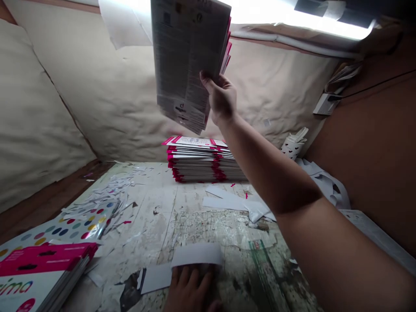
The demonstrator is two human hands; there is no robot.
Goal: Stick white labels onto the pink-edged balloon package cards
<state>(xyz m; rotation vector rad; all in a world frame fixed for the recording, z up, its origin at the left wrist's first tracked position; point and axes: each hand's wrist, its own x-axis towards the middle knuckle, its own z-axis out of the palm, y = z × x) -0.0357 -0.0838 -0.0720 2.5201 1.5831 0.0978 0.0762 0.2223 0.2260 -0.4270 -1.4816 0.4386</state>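
High in the head view, my right hand is closed around the lower right edge of a bundle of printed cardboard sleeves, thumb across the front. The bundle's grey printed face is towards me, and pink edges show along its right side. At the bottom, my left hand lies palm down on the table, fingers stretched out. A curved white paper strip arches at its fingertips, which are partly hidden. Another flat white paper piece lies left of that hand.
A tall stack of pink-and-white sleeves stands at the back. More pink-and-white sleeves and a dotted sheet are at left, near paper scraps. A green ruler-like strip and a heart-patterned cup are at right.
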